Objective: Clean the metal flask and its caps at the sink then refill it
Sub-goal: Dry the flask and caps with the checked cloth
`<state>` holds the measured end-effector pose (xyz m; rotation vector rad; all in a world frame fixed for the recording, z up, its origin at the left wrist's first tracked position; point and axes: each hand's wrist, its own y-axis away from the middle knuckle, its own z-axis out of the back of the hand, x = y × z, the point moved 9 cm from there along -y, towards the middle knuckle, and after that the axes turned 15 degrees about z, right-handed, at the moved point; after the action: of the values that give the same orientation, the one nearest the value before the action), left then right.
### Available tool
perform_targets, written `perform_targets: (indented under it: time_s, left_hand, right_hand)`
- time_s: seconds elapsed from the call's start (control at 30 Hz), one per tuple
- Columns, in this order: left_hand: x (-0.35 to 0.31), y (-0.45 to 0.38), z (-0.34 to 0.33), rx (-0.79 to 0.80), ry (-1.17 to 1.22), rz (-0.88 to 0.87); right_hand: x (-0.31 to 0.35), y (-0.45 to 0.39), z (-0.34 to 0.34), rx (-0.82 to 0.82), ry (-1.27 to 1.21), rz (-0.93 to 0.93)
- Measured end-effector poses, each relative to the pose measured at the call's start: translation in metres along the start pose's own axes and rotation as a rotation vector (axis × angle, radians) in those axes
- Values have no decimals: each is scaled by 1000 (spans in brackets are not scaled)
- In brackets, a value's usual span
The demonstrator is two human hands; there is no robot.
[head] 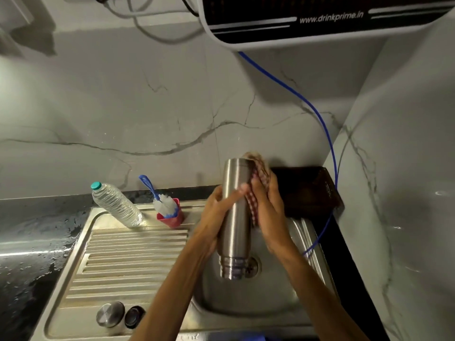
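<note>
Head view: the flask (pixel 235 217) is held inverted over the sink (pixel 246 299), grasped by the left hand (pixel 216 217); a checked cloth (pixel 257 190) is pressed against it by the right hand (pixel 268 212), fingers curled. Two caps (pixel 110 314) lie near left.

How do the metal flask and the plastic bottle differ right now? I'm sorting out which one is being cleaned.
The metal flask is opaque brushed steel; the plastic bottle is clear and ribbed. The flask is held mouth-down over the sink by the left hand, while the right hand presses a checked cloth to it; the bottle stands untouched on the drainboard. The flask is uncapped; the bottle wears a teal cap. Both are tall and cylindrical.
</note>
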<state>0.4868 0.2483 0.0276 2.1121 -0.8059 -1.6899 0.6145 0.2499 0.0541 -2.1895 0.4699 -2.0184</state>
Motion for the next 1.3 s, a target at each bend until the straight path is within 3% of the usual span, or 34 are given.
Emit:
perform_targets:
  time_s: [0.07,0.17,0.27,0.37,0.47,0.67,0.77,0.83,1.0,1.1,1.2,1.3]
  left_hand:
    - [-4,-1,2,43,173,78]
    - [-3,-4,11,22,337,143]
    - [8,1,5,-13,156,146]
    - [25,8,7,-31,165,72]
    - [29,14,9,-26,171,-33]
    - [27,26,-13,0,104,62]
    - [26,25,-12,-29,-46,24]
    - [17,24,-8,-81,-116,-56]
    - [-19,21,10,-216,-145,-284]
    - [-42,23,25,-284,-81,-376]
    - [-58,28,35,-413,-35,-452]
    - [-43,26,34,-499,61,-383]
  right_hand:
    - [-10,21,-3,-17,-157,-95]
    - [-11,42,-8,17,-126,-108]
    - [3,47,-16,117,153,42]
    - [12,38,-24,255,322,197]
    - [7,23,-23,341,282,183]
    - [16,-10,-15,249,272,237]
    - [11,-18,-9,181,208,165]
    - [-1,-14,-5,130,90,22]
    - [-21,20,-1,51,-149,-257]
    - [-28,43,-5,38,-276,-305]
    - [-18,60,-1,62,132,-126]
    - [4,60,-3,20,616,178]
